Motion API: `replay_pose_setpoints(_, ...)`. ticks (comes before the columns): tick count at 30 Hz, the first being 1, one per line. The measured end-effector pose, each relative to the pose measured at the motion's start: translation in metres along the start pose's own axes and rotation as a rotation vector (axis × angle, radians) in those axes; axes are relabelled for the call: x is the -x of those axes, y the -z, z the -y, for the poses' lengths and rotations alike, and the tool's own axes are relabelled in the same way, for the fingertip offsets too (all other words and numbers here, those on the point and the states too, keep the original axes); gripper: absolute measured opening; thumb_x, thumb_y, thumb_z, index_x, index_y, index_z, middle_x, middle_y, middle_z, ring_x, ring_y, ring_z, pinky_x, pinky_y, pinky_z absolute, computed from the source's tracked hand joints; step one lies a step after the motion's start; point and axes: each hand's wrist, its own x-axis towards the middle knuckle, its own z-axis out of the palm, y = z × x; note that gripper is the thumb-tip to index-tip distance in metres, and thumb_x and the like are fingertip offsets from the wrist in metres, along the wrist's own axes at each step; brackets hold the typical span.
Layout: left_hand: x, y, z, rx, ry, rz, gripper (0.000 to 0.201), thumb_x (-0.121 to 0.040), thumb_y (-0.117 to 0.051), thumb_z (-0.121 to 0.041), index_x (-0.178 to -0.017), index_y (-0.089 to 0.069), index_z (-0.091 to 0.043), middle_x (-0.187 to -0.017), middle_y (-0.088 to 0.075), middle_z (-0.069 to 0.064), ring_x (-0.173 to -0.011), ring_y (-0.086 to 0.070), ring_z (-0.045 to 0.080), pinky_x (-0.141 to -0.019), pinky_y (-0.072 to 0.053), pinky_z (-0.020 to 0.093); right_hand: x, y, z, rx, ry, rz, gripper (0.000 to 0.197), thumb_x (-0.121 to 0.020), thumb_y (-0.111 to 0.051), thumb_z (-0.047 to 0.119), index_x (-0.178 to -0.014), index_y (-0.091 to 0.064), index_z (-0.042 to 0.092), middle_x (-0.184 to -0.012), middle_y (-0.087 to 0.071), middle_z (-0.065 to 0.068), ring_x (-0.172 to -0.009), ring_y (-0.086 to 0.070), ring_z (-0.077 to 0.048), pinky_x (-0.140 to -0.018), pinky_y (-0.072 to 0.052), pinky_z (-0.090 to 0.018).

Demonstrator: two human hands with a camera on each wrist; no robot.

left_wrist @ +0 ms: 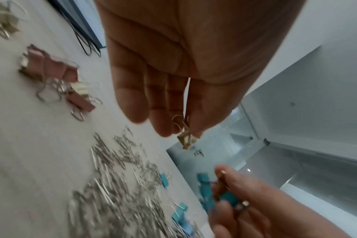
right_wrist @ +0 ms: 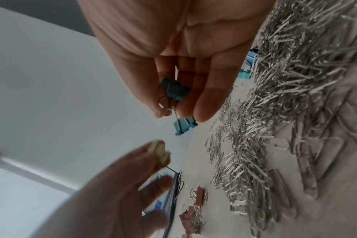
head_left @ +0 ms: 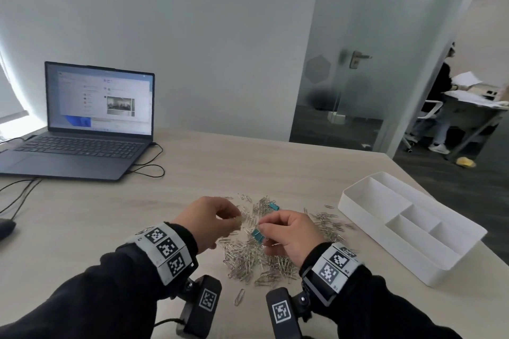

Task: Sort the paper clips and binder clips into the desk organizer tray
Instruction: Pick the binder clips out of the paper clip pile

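A heap of silver paper clips (head_left: 261, 253) covers the desk before me, with a teal binder clip (head_left: 273, 206) at its far side. My left hand (head_left: 217, 221) hovers over the heap's left part and pinches a small gold binder clip (left_wrist: 186, 138) by its wire handles. My right hand (head_left: 286, 231) holds teal binder clips (right_wrist: 175, 90), one dangling below the fingertips (right_wrist: 183, 125). The white desk organizer tray (head_left: 413, 245) lies to the right, its compartments showing nothing inside.
Pink binder clips (left_wrist: 51, 67) lie in a group on the desk left of the heap, seen in the wrist views. An open laptop (head_left: 82, 124) with cables stands at the far left. A lone paper clip (head_left: 239, 297) lies near me. A person sits beyond the glass partition.
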Motion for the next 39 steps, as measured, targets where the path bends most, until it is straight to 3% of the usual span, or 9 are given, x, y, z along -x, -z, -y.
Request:
replay_pose_setpoints(5, -0.001, 0.030, 0.040, -0.277, 0.149, -0.103, 0.009, -0.087, -0.062, -0.028, -0.084, -0.068, -0.033, -0.077, -0.072, -0.013, -0.058, -0.063, 0.003, -0.055, -0.048, 0.020, 0.000, 0.006, -0.001, -0.138, -0.065, -0.011, 0.005, -0.084, -0.072, 0.000, -0.088, -0.074, 0.003, -0.073, -0.067, -0.010, -0.062, -0.064, -0.020, -0.055, -0.058, -0.033)
replay_pose_setpoints(7, -0.002, 0.036, 0.053, -0.350, 0.202, -0.102, 0.012, -0.086, -0.061, -0.025, -0.087, -0.072, -0.029, -0.074, -0.071, -0.014, -0.066, -0.068, 0.007, -0.061, -0.053, 0.023, -0.001, 0.008, 0.001, -0.190, -0.091, -0.030, 0.005, -0.084, -0.072, 0.000, -0.088, -0.073, 0.002, -0.069, -0.066, -0.011, -0.059, -0.062, -0.020, -0.051, -0.057, -0.032)
replay_pose_setpoints(12, -0.002, 0.036, 0.044, -0.377, 0.157, -0.132, 0.027, -0.085, -0.064, -0.028, -0.111, -0.064, -0.037, -0.106, -0.061, -0.016, -0.077, -0.058, 0.006, -0.064, -0.045, 0.020, -0.003, 0.008, 0.004, -0.265, -0.116, -0.050, 0.004, -0.084, -0.070, -0.002, -0.086, -0.071, 0.002, -0.069, -0.067, -0.009, -0.056, -0.062, -0.019, -0.050, -0.056, -0.031)
replay_pose_setpoints(16, 0.001, 0.015, 0.010, -0.085, 0.003, -0.039, 0.019, -0.086, -0.067, -0.038, -0.105, -0.066, -0.038, -0.100, -0.070, -0.017, -0.076, -0.066, 0.001, -0.062, -0.050, 0.020, -0.003, 0.004, 0.006, -0.317, -0.119, -0.011, 0.005, -0.086, -0.068, -0.001, -0.089, -0.070, 0.003, -0.071, -0.067, -0.010, -0.058, -0.062, -0.019, -0.047, -0.055, -0.028)
replay_pose_setpoints(21, 0.012, -0.014, -0.022, 0.447, 0.033, 0.178, 0.025, -0.086, -0.072, -0.028, -0.111, -0.067, -0.029, -0.094, -0.075, -0.002, -0.083, -0.074, 0.014, -0.059, -0.059, 0.031, 0.000, -0.004, 0.010, -0.326, -0.072, 0.024, 0.007, -0.087, -0.067, 0.000, -0.086, -0.071, 0.006, -0.072, -0.066, -0.009, -0.057, -0.061, -0.017, -0.050, -0.053, -0.028)
replay_pose_setpoints(24, 0.012, -0.022, -0.022, 0.508, 0.040, 0.119, 0.015, -0.085, -0.073, -0.014, -0.095, -0.072, -0.026, -0.085, -0.076, 0.002, -0.082, -0.075, 0.017, -0.064, -0.062, 0.035, 0.002, -0.004, 0.012, -0.330, -0.057, 0.039, 0.007, -0.086, -0.067, 0.000, -0.087, -0.070, 0.006, -0.072, -0.067, -0.010, -0.057, -0.061, -0.017, -0.045, -0.051, -0.025)
replay_pose_setpoints(28, 0.012, -0.023, -0.016, 0.557, 0.098, 0.092, 0.012, -0.084, -0.072, -0.005, -0.092, -0.074, -0.013, -0.082, -0.075, 0.007, -0.081, -0.075, 0.017, -0.061, -0.060, 0.032, 0.004, -0.004, 0.011, -0.288, -0.049, 0.063, 0.007, -0.085, -0.069, 0.001, -0.091, -0.070, 0.004, -0.077, -0.070, -0.010, -0.058, -0.063, -0.017, -0.042, -0.047, -0.022)
replay_pose_setpoints(34, 0.011, -0.015, -0.012, 0.543, 0.111, 0.034, 0.006, -0.082, -0.075, -0.009, -0.085, -0.070, -0.009, -0.075, -0.072, 0.003, -0.077, -0.074, 0.015, -0.054, -0.057, 0.028, 0.004, -0.005, 0.008, -0.255, -0.024, 0.015, 0.009, -0.080, -0.075, 0.004, -0.079, -0.067, 0.007, -0.072, -0.062, -0.008, -0.048, -0.050, -0.013, -0.037, -0.038, -0.022)
replay_pose_setpoints(39, 0.012, -0.008, -0.008, 0.580, 0.133, 0.056, 0.008, -0.081, -0.077, -0.012, -0.084, -0.070, -0.010, -0.078, -0.072, 0.003, -0.075, -0.072, 0.012, -0.050, -0.053, 0.024, 0.005, -0.008, 0.011, -0.334, -0.028, 0.045, 0.018, -0.071, -0.077, 0.007, -0.088, -0.070, 0.003, -0.065, -0.059, -0.005, -0.052, -0.053, -0.012, -0.041, -0.046, -0.021)
